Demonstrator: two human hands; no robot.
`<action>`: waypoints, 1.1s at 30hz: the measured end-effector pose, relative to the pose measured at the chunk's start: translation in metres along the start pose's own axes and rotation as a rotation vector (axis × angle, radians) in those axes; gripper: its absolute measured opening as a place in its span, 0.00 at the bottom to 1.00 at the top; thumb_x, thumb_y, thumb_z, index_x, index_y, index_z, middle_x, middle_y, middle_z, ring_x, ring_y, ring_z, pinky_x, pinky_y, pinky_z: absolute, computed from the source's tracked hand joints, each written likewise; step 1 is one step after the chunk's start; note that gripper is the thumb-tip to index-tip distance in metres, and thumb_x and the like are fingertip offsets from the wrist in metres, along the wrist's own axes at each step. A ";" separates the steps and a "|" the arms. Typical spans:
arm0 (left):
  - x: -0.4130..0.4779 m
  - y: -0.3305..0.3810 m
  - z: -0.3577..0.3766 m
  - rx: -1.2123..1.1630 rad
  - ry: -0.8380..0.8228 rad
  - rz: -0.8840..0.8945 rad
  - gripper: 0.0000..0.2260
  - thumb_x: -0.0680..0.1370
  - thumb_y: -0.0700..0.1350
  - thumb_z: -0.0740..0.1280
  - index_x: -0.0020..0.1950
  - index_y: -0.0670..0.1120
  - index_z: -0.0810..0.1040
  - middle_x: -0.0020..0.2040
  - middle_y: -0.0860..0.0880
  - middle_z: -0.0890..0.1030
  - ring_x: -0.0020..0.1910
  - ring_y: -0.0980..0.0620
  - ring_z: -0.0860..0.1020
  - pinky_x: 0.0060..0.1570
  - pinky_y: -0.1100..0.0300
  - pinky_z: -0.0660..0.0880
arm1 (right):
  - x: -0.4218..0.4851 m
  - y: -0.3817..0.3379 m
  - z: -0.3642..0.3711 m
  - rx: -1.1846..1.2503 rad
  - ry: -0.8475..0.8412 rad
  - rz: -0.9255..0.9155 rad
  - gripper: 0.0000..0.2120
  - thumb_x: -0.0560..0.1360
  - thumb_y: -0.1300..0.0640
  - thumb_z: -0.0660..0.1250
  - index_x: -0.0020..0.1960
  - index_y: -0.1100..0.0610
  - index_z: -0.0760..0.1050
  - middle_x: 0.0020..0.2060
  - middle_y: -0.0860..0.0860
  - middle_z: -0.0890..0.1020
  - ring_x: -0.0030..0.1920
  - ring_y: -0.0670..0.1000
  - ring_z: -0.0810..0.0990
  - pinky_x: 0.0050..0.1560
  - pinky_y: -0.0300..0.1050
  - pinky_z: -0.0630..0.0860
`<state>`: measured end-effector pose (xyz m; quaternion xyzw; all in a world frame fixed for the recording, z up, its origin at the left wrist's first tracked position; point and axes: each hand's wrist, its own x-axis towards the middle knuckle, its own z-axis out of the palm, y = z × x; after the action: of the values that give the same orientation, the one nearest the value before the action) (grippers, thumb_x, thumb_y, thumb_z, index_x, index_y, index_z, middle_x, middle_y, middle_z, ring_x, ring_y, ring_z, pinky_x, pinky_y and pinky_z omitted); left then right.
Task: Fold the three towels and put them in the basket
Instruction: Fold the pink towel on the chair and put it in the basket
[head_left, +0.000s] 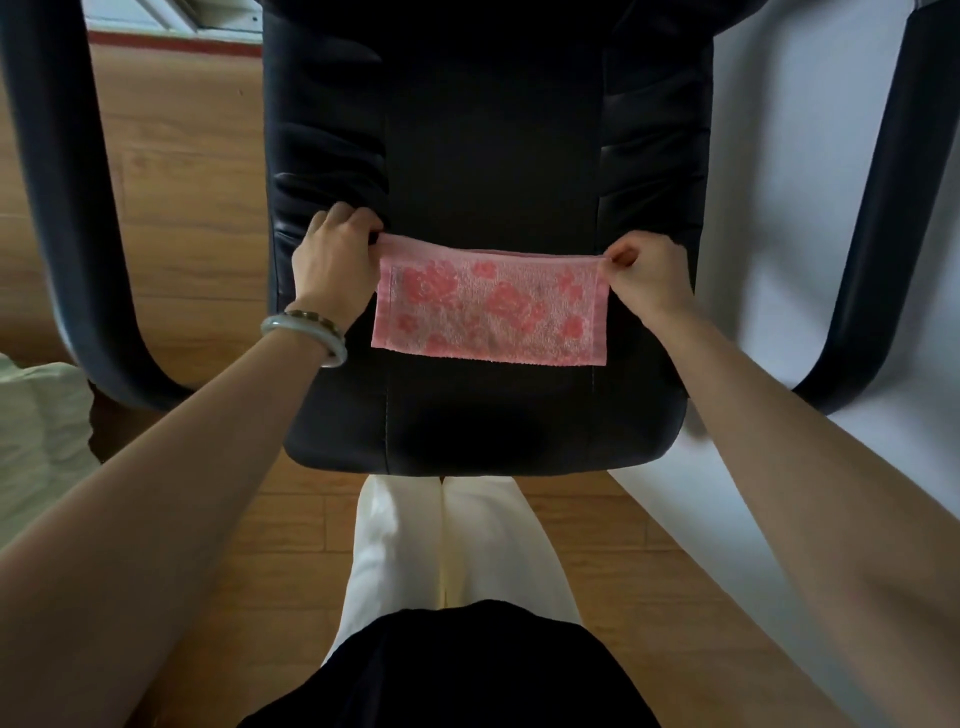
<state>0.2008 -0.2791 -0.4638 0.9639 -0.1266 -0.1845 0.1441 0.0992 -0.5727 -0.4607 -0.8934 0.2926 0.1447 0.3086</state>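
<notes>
From my remote seat I see one pink terry towel with a darker rose pattern (493, 312) spread across the middle of the black padded leather chair seat (493, 197), its long edges running across the seat. My left hand (337, 254) pinches the towel's far corner on the seat's left side and my right hand (647, 278) pinches the far corner on the seat's right side, both with curled fingers closed on the cloth. A thin second edge shows just behind the far edge, so I judge the towel is already doubled once. The main risk from here, as I read it, is a crooked fold: if one hand travels ahead of the other, the corners will not meet and the layers will skew. The seat leather looks smooth, so the near edge could slide toward the seat's front lip as I pull, and the towel could slip off onto the wooden plank floor (182, 182) below the seat. A loose pinch could also let the hidden lower layer drop away. Counting: one towel in view out of three, and I cannot see where the other two are; no basket in view; two hands, both holding cloth; one chair with two curved dark armrests (57, 208) flanking the seat; two bracelets on the left wrist, a pale bangle (306, 332) and a brown beaded band (311, 315); one pale green cloth heap (36, 431) left of the seat, which I cannot identify.
</notes>
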 end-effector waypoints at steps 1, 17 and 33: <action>-0.002 0.002 0.000 0.026 0.002 0.005 0.15 0.77 0.41 0.63 0.64 0.42 0.73 0.61 0.41 0.74 0.60 0.40 0.71 0.47 0.46 0.73 | 0.001 0.001 0.000 -0.023 -0.011 -0.018 0.09 0.74 0.61 0.67 0.54 0.59 0.78 0.41 0.53 0.81 0.39 0.46 0.77 0.40 0.36 0.72; -0.089 0.151 0.107 -0.031 -0.259 0.706 0.24 0.75 0.39 0.67 0.71 0.47 0.68 0.63 0.40 0.72 0.62 0.40 0.71 0.61 0.48 0.72 | 0.014 0.007 -0.009 -0.311 -0.131 -0.315 0.08 0.74 0.61 0.66 0.53 0.59 0.77 0.48 0.57 0.78 0.40 0.47 0.71 0.40 0.41 0.66; -0.089 0.154 0.074 -0.435 -0.166 0.249 0.04 0.75 0.35 0.64 0.49 0.37 0.74 0.41 0.41 0.77 0.35 0.42 0.77 0.37 0.47 0.77 | 0.022 -0.019 -0.022 -0.074 -0.343 -0.021 0.06 0.69 0.62 0.69 0.44 0.54 0.75 0.41 0.50 0.79 0.42 0.49 0.78 0.37 0.37 0.73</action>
<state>0.0623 -0.4130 -0.4517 0.8689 -0.2128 -0.2665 0.3588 0.1304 -0.5842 -0.4445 -0.8694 0.2209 0.3023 0.3225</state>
